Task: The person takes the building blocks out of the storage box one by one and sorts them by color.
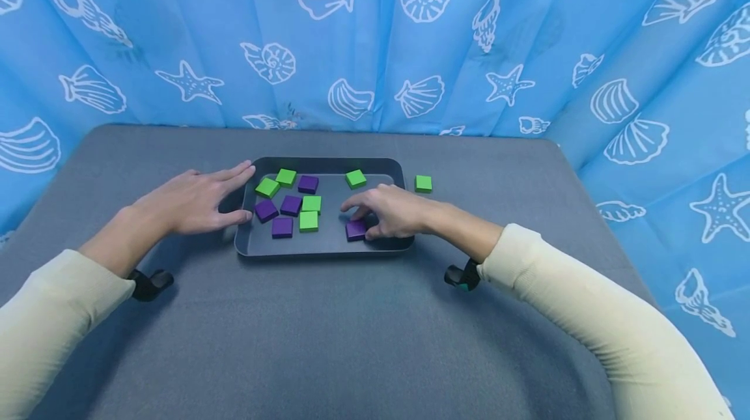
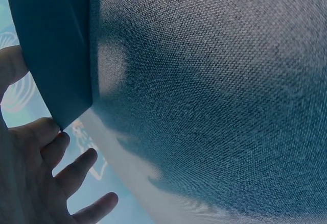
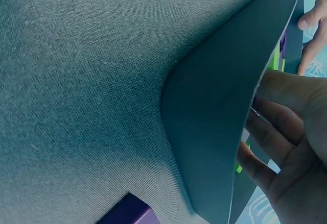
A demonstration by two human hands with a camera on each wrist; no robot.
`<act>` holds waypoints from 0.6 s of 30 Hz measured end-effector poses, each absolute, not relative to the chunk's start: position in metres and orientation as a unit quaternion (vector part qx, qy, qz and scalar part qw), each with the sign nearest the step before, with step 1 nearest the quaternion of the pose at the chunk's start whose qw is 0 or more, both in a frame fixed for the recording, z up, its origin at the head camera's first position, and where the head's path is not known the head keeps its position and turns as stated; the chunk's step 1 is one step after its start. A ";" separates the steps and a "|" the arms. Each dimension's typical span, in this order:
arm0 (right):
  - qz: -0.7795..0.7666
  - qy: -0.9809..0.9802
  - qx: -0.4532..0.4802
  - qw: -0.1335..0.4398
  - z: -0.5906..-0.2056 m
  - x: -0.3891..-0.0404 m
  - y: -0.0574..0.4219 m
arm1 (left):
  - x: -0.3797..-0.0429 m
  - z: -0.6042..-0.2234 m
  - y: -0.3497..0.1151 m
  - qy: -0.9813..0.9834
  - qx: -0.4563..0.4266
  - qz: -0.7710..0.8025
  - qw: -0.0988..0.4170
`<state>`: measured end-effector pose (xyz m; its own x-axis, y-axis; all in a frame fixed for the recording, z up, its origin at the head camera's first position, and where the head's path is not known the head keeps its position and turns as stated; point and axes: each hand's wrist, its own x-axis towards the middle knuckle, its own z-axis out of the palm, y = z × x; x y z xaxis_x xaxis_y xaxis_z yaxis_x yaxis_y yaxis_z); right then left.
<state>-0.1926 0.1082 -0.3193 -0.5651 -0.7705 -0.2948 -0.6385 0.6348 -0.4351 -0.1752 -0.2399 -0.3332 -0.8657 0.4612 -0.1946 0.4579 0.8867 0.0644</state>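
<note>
A dark grey tray [image 1: 325, 254] lies on the cloth-covered table, holding several green and purple square blocks. Inside its right part my right hand [image 1: 394, 210] pinches a purple block [image 1: 355, 230] between thumb and curled fingers; the block still lies on the tray floor. My left hand [image 1: 190, 202] touches the tray's left end, thumb and fingers spread along the rim. In the left wrist view its fingertips meet the tray wall [image 2: 51, 45]. The right wrist view hides the pinched block behind the tray wall [image 3: 209, 112].
A green block [image 1: 423, 183] lies on the table right of the tray. In the right wrist view, a purple block [image 3: 130, 214] lies outside the tray. Behind the table [image 1: 351, 335] hangs a blue curtain [image 1: 375, 36] with white shells.
</note>
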 end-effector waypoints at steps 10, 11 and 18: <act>-0.172 0.871 -0.400 0.230 -0.308 -0.194 0.121 | -0.175 -0.333 -0.239 0.967 0.236 0.007 0.101; -0.175 0.871 -0.397 0.229 -0.306 -0.195 0.123 | -0.175 -0.333 -0.239 0.966 0.236 0.007 0.101; -0.186 0.884 -0.377 0.207 -0.293 -0.200 0.141 | -0.174 -0.333 -0.238 0.967 0.236 0.006 0.098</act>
